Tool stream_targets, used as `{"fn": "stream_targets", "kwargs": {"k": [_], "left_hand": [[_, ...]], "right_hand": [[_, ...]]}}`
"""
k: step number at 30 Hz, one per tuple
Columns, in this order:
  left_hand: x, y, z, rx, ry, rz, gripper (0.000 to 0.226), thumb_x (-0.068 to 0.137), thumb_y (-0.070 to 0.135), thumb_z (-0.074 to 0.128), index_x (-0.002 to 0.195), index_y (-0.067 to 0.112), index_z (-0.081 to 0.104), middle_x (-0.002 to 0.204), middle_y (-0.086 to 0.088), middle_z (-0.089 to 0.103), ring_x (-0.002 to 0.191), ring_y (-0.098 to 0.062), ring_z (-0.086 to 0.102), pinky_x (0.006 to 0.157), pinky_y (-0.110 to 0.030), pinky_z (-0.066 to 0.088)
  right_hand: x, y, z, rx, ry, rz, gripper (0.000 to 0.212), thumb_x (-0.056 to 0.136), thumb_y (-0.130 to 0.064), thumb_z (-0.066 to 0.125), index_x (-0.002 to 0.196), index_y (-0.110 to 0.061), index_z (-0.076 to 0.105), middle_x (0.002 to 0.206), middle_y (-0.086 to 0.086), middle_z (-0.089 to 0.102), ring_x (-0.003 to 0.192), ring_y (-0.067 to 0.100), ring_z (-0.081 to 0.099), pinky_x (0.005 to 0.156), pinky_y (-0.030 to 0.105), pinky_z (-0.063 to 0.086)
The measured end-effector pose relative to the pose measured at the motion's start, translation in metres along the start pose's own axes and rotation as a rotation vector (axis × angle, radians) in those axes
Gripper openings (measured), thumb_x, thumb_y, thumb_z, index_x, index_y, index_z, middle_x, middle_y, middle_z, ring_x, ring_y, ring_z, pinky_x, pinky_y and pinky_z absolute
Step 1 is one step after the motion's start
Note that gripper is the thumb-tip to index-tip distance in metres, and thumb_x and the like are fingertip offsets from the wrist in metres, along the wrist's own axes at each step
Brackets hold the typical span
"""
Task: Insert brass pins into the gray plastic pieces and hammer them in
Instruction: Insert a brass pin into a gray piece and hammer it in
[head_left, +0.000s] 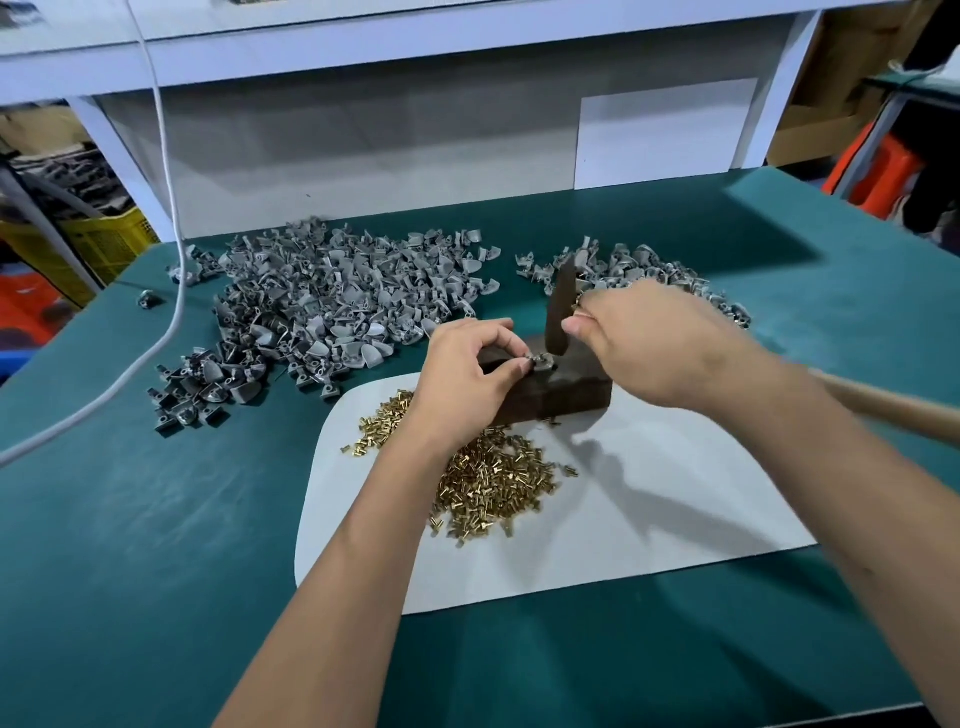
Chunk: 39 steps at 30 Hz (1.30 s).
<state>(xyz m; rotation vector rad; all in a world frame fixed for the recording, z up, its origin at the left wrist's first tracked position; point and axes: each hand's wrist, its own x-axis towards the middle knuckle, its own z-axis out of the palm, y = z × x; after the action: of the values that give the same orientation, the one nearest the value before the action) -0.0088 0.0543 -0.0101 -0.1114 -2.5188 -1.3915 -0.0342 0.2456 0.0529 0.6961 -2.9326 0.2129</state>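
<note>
both forearms reached over the white mat (649, 519) and the brass pins (493, 478). left hand (467, 374) pinched a gray piece (540, 360) on the dark block (566, 384). right hand (654, 343), just beside it, gripped the hammer (561, 306), head standing upright over the piece. gray heaps (337, 296) lay behind, clear of the strike.

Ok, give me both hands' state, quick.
Left hand: pinches a gray plastic piece on the dark block.
Right hand: grips the hammer.
</note>
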Motion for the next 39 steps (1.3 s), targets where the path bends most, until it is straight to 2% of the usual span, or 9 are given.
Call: {"fn": "stream_targets", "kwargs": {"k": [4,9,14,19,22,24,29,34,39], "left_hand": [[0.001,-0.001,-0.001,0.026,0.006,0.008,0.014,0.087,0.009,0.078,0.082,0.023,0.075,0.120,-0.001,0.068,0.124,-0.007,0.058,0.112,-0.033,0.042],[0.000,0.001,0.000,0.013,0.016,-0.014,0.015,0.087,0.006,0.077,0.082,0.020,0.076,0.122,-0.004,0.068,0.125,-0.005,0.057,0.109,-0.025,0.043],[0.002,-0.002,-0.001,0.042,0.028,0.016,0.010,0.087,0.009,0.078,0.084,0.018,0.078,0.117,-0.001,0.069,0.121,-0.004,0.059,0.107,-0.022,0.042],[0.000,0.000,0.000,0.048,0.033,0.030,0.014,0.086,0.004,0.077,0.082,0.018,0.076,0.116,-0.003,0.069,0.119,-0.003,0.059,0.092,-0.001,0.037],[0.001,0.000,-0.001,0.059,0.041,0.031,0.017,0.086,0.007,0.079,0.080,0.023,0.075,0.109,0.005,0.067,0.113,0.002,0.060,0.088,0.004,0.034],[0.002,-0.001,-0.001,0.070,0.043,0.038,0.020,0.086,0.008,0.079,0.079,0.026,0.074,0.108,0.007,0.067,0.112,0.002,0.060,0.089,0.003,0.035],[0.000,0.001,-0.001,0.045,0.029,0.025,0.015,0.087,0.005,0.077,0.082,0.019,0.076,0.117,-0.002,0.070,0.119,-0.004,0.061,0.102,-0.017,0.045],[0.001,0.000,-0.002,0.077,0.028,0.024,0.014,0.087,0.008,0.077,0.082,0.020,0.076,0.122,-0.003,0.069,0.117,-0.003,0.061,0.093,-0.002,0.037],[0.000,0.003,-0.002,0.064,0.012,-0.003,0.010,0.088,0.009,0.077,0.085,0.019,0.077,0.125,-0.006,0.069,0.120,-0.008,0.061,0.105,-0.024,0.044]], "right_hand": [[-0.001,-0.003,-0.001,0.144,0.313,0.009,0.029,0.105,-0.047,0.031,0.087,-0.027,0.040,0.067,0.002,0.045,0.062,0.033,0.041,0.060,0.037,0.036],[-0.004,-0.004,0.004,0.073,-0.049,0.047,0.037,0.108,-0.044,0.035,0.075,-0.026,0.038,0.084,0.005,0.053,0.085,0.036,0.058,0.072,0.040,0.043],[-0.006,-0.001,0.001,0.214,0.344,0.073,0.028,0.105,-0.047,0.034,0.084,-0.030,0.038,0.071,0.003,0.049,0.066,0.033,0.045,0.062,0.036,0.036],[-0.004,-0.003,0.004,0.087,-0.073,0.063,0.041,0.108,-0.043,0.036,0.072,-0.024,0.036,0.076,0.001,0.050,0.082,0.035,0.056,0.072,0.041,0.045],[0.002,0.004,-0.013,0.088,0.091,0.070,0.041,0.105,-0.049,0.036,0.071,-0.026,0.038,0.067,-0.005,0.043,0.068,0.032,0.050,0.063,0.037,0.038],[-0.002,-0.002,-0.008,0.239,0.285,0.063,0.034,0.105,-0.047,0.036,0.079,-0.026,0.040,0.067,0.001,0.048,0.060,0.031,0.046,0.061,0.037,0.037],[-0.004,-0.008,0.001,0.084,-0.062,0.057,0.039,0.108,-0.043,0.036,0.072,-0.026,0.035,0.084,0.005,0.054,0.088,0.038,0.060,0.071,0.040,0.044],[-0.001,-0.012,-0.007,0.215,0.239,0.044,0.028,0.106,-0.045,0.037,0.090,-0.025,0.050,0.077,0.008,0.054,0.069,0.035,0.049,0.064,0.040,0.043],[-0.003,-0.016,-0.006,0.067,-0.080,0.063,0.029,0.108,-0.043,0.038,0.086,-0.026,0.045,0.091,0.010,0.061,0.081,0.033,0.052,0.071,0.039,0.042]]}}
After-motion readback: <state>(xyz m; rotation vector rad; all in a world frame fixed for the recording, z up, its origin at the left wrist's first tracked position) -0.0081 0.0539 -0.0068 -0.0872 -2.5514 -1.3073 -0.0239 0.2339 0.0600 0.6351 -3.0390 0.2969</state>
